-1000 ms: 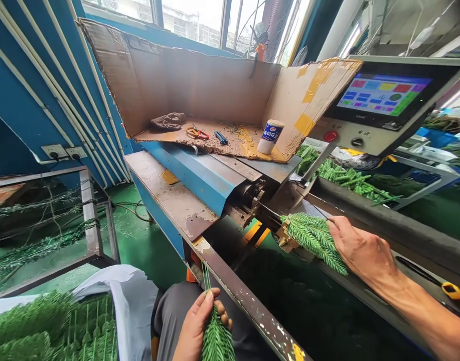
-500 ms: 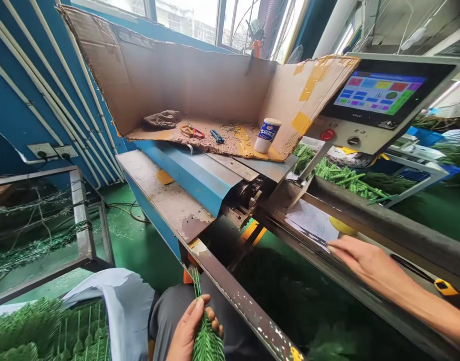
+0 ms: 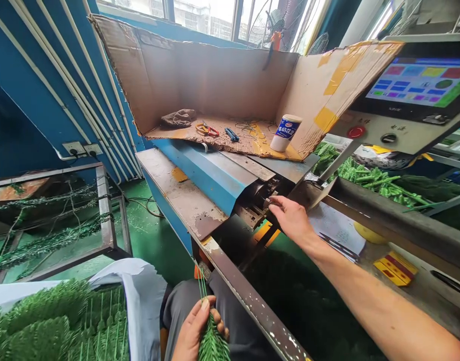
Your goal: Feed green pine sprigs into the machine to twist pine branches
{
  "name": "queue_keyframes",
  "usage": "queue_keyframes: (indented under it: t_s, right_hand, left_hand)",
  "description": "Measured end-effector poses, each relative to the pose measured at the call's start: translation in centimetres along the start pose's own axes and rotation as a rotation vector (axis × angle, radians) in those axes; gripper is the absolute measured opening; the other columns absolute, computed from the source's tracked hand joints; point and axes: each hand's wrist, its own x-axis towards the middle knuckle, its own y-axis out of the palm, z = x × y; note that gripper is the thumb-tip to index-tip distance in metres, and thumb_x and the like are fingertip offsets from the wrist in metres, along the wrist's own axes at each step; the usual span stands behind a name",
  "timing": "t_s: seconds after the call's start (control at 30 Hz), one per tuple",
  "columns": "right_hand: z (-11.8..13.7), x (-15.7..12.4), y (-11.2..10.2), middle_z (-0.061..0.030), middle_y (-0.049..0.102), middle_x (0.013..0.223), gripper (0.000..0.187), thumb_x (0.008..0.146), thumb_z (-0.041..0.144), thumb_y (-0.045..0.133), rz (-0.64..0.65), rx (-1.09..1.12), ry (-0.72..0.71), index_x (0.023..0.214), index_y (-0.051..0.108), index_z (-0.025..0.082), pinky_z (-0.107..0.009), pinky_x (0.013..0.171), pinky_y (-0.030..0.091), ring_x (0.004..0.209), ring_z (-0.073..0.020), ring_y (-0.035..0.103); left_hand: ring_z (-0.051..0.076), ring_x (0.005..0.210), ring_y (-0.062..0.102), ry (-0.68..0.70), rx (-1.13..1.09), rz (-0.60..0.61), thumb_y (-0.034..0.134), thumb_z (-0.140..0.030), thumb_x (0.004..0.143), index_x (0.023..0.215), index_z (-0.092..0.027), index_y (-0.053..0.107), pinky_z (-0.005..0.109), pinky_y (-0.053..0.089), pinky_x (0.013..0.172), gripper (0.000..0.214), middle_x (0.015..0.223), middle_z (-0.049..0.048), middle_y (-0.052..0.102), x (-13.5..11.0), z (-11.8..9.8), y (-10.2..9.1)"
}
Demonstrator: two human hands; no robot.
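Head view: the left hand (image 3: 195, 332) is closed around an artificial pine sprig (image 3: 213, 346), its bare wire stems (image 3: 201, 287) rising past the thumb above a grey trouser leg (image 3: 184, 306). The right hand (image 3: 290, 218) is open and empty, its fingertips (image 3: 272, 200) at the metal feed mechanism (image 3: 258, 206) of a blue-covered machine (image 3: 199, 173). A paint-chipped steel rail (image 3: 248, 306) runs between the hands. Further out, a cardboard tray (image 3: 214, 75) holds scissors (image 3: 206, 130) and a white-and-blue bottle (image 3: 285, 133); a colourful touchscreen (image 3: 418, 82) glows at upper right, and more sprigs (image 3: 45, 321) lie on a white sheet (image 3: 143, 296) at lower left.
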Motion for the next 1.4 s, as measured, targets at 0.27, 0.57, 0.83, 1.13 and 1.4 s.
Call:
queue_keyframes:
  t_s: [0.27, 0.57, 0.83, 1.13, 1.4]
  right_hand:
    - [1.3, -1.5, 2.4, -0.0074, 0.013, 0.150, 0.086, 0.084, 0.059, 0.051, 0.137, 0.614, 0.186, 0.148, 0.007, 0.020, -0.043, 0.113, 0.016, 0.136, -0.0233, 0.014]
    - [5.4, -10.5, 0.1, -0.0068, 0.027, 0.146, 0.066, 0.092, 0.057, 0.038, 0.459, 0.741, 0.148, 0.146, 0.017, 0.026, -0.042, 0.107, 0.031, 0.133, -0.0227, 0.027]
    - [9.1, -17.0, -0.3, -0.0028, 0.037, 0.141, 0.052, 0.094, 0.031, 0.041, 0.498, 0.512, -0.225, 0.144, 0.028, 0.029, -0.041, 0.107, 0.036, 0.126, -0.0233, 0.039]
    - [0.6, -5.2, -9.0, -0.0067, 0.059, 0.116, 0.046, 0.092, 0.027, 0.042, 0.201, -0.632, -0.222, 0.137, 0.040, 0.025, -0.032, 0.061, 0.054, 0.089, -0.0248, 0.062]
    - [1.9, -1.8, -7.5, -0.0078, 0.059, 0.095, 0.043, 0.093, 0.021, 0.040, 0.317, -0.942, -0.274, 0.136, 0.038, 0.023, -0.025, 0.048, 0.043, 0.071, -0.0208, 0.061]
  left_hand:
    - [0.013, 0.046, 0.055, 0.009, 0.033, -0.051, 0.083, -0.035, 0.054, 0.081, -0.016, 0.064, 0.029, 0.047, 0.052, 0.038, 0.053, -0.0024, 0.058, -0.1, -0.2, 0.4]
    - [0.014, 0.057, 0.061, 0.059, 0.002, -0.033, 0.077, -0.029, 0.065, 0.087, -0.016, 0.066, 0.030, 0.050, 0.066, 0.027, 0.062, 0.0006, 0.064, -1.4, -0.5, 3.9]
    - [0.021, 0.121, 0.047, 0.168, -0.094, 0.077, 0.062, -0.032, 0.077, 0.110, -0.018, 0.065, 0.026, 0.036, 0.098, 0.036, 0.120, 0.0075, 0.063, -2.3, 1.6, 9.2]
    - [0.017, 0.092, 0.060, 0.032, 0.010, -0.055, 0.063, -0.032, 0.078, 0.108, -0.019, 0.062, 0.027, 0.046, 0.069, 0.033, 0.109, 0.0086, 0.065, -2.2, 1.4, 6.7]
    - [0.011, 0.056, 0.059, -0.005, 0.096, -0.186, 0.066, -0.030, 0.076, 0.099, -0.016, 0.060, 0.022, 0.042, 0.051, 0.028, 0.074, 0.0013, 0.065, -1.7, 1.7, 4.4]
